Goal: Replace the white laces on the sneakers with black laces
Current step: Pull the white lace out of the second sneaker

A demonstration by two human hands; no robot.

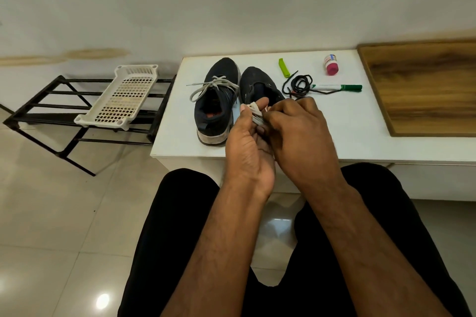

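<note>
Hands [247,141] [301,131] bundle white lace [256,116], hiding right sneaker's [260,85] heel.

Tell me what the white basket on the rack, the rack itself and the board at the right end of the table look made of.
White basket: likely moulded plastic, matte, judging by its uniform perforated grid and rounded rim. Rack: probably metal, painted black; thin straight bars with square joints. Board: wood or wood-look laminate, brown with visible grain streaks and a smooth, low sheen; which of the two cannot be told.
</note>
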